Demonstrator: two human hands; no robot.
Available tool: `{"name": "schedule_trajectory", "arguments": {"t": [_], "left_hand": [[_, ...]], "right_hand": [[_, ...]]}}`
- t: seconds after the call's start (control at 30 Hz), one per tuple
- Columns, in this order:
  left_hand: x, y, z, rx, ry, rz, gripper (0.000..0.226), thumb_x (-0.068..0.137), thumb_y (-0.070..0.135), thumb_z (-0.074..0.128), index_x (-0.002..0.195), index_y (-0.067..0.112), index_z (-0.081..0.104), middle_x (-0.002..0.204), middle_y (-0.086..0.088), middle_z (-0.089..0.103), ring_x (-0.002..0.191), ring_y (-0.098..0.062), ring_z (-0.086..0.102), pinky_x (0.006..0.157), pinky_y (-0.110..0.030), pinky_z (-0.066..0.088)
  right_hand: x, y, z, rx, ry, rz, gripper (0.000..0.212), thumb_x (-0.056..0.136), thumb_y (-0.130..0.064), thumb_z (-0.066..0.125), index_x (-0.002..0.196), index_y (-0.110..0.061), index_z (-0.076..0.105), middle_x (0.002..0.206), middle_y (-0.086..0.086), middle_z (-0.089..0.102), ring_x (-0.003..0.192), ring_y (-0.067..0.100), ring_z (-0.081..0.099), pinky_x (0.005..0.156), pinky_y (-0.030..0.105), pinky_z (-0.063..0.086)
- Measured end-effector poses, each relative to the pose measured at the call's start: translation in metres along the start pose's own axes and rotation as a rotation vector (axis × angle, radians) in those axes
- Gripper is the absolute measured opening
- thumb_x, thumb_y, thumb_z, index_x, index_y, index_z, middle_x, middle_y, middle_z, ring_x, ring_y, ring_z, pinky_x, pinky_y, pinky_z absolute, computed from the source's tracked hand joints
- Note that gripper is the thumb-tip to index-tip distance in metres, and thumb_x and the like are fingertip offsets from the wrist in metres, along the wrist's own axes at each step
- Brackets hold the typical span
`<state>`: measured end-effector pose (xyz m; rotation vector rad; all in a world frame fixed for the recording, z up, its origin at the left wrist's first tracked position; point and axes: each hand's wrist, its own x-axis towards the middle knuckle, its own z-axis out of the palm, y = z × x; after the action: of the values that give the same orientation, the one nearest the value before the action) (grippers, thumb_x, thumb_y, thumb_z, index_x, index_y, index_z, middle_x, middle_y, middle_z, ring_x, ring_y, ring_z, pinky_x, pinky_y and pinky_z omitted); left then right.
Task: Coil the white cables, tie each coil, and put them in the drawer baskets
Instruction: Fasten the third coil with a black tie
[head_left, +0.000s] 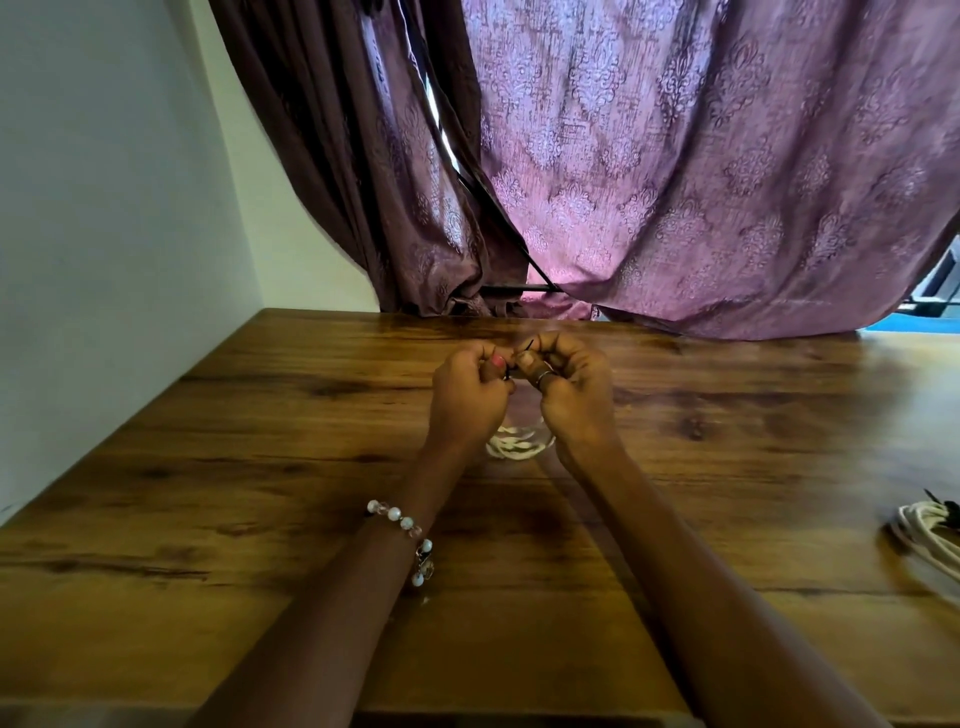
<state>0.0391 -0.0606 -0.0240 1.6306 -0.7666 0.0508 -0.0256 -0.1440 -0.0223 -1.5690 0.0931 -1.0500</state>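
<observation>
Both hands are up over the middle of the wooden desk (260, 467), knuckles toward the camera and pretty much touching each other. The left hand (467, 395) has its fingers curled tight, and its grip looks pinched on a thin black tie (525, 347) that pokes up between the two hands. The right hand (571, 387) is curled the same way with its grip on the other bit of that tie, thumb tucked in front. There's a silver ring (545, 376) on the right thumb and a bead bracelet (405, 535) on the left wrist.

The white cable coil (519, 447) they're working on sits right under the hands, mostly hidden, with just its near loops peeking out between the wrists. Can't tell whether it's resting on the desk or hanging a bit.

Over at the right edge of the desk there's another white cable bundle (930, 535), with something dark at its top end. A purple patterned curtain (675, 182) hangs behind the desk.
</observation>
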Motion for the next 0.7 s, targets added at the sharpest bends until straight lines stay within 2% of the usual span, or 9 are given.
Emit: {"name": "schedule_trajectory", "arguments": {"t": [0.1, 0.17, 0.23, 0.27, 0.43, 0.57, 0.7], "left_hand": [[0.002, -0.004, 0.001, 0.120, 0.016, 0.014, 0.013, 0.085, -0.002, 0.050, 0.091, -0.004, 0.061, 0.087, -0.016, 0.065, 0.084, -0.030, 0.060, 0.072, -0.040, 0.049], [0.004, -0.005, 0.001, 0.074, -0.002, -0.022, 0.009, 0.088, 0.000, 0.051, 0.088, -0.001, 0.060, 0.085, -0.010, 0.065, 0.075, -0.018, 0.063, 0.068, -0.032, 0.053], [0.007, -0.003, 0.000, -0.087, -0.034, -0.066, 0.018, 0.093, 0.001, 0.048, 0.083, 0.009, 0.060, 0.078, -0.003, 0.063, 0.058, 0.000, 0.060, 0.058, -0.018, 0.049], [0.009, -0.002, -0.001, -0.168, -0.045, -0.091, 0.022, 0.095, 0.001, 0.047, 0.080, 0.012, 0.060, 0.074, -0.002, 0.062, 0.053, 0.002, 0.058, 0.055, -0.017, 0.047], [0.010, 0.000, -0.012, -0.424, -0.104, -0.240, 0.021, 0.095, 0.004, 0.051, 0.082, 0.010, 0.066, 0.070, -0.006, 0.066, 0.058, -0.010, 0.060, 0.055, -0.021, 0.048], [0.013, 0.000, -0.022, -0.527, -0.127, -0.284, 0.013, 0.091, 0.005, 0.058, 0.084, 0.011, 0.068, 0.066, 0.002, 0.070, 0.060, -0.008, 0.064, 0.056, -0.020, 0.051], [0.013, 0.004, -0.029, -0.621, -0.137, -0.326, 0.007, 0.085, -0.002, 0.063, 0.088, 0.002, 0.067, 0.067, -0.006, 0.070, 0.059, -0.014, 0.065, 0.055, -0.022, 0.055]], "right_hand": [[-0.001, 0.001, 0.001, 0.003, 0.001, 0.001, 0.031, 0.084, 0.021, 0.051, 0.076, -0.008, 0.060, 0.062, -0.011, 0.065, 0.061, 0.004, 0.062, 0.058, 0.017, 0.051], [0.000, 0.002, 0.000, -0.014, -0.007, -0.005, 0.028, 0.084, 0.019, 0.052, 0.078, -0.008, 0.060, 0.063, -0.010, 0.066, 0.062, 0.004, 0.062, 0.059, 0.017, 0.052], [0.001, 0.002, -0.002, -0.008, -0.028, -0.007, 0.028, 0.084, 0.019, 0.052, 0.078, -0.008, 0.059, 0.063, -0.011, 0.066, 0.061, 0.003, 0.062, 0.060, 0.017, 0.052], [0.001, 0.001, -0.003, 0.002, -0.040, -0.007, 0.027, 0.084, 0.019, 0.053, 0.079, -0.007, 0.058, 0.063, -0.011, 0.066, 0.060, 0.002, 0.062, 0.061, 0.016, 0.052], [0.002, -0.001, -0.006, -0.034, -0.106, -0.056, 0.019, 0.082, 0.020, 0.055, 0.087, 0.002, 0.061, 0.066, -0.012, 0.068, 0.063, -0.001, 0.064, 0.063, 0.013, 0.050], [0.003, -0.003, -0.011, -0.110, -0.159, -0.117, 0.021, 0.077, 0.025, 0.054, 0.086, 0.009, 0.064, 0.071, -0.011, 0.069, 0.069, 0.001, 0.065, 0.065, 0.013, 0.049], [0.004, -0.001, -0.011, -0.169, -0.194, -0.152, 0.019, 0.076, 0.022, 0.058, 0.084, 0.007, 0.066, 0.082, 0.012, 0.068, 0.079, 0.014, 0.066, 0.073, 0.022, 0.052]]}}
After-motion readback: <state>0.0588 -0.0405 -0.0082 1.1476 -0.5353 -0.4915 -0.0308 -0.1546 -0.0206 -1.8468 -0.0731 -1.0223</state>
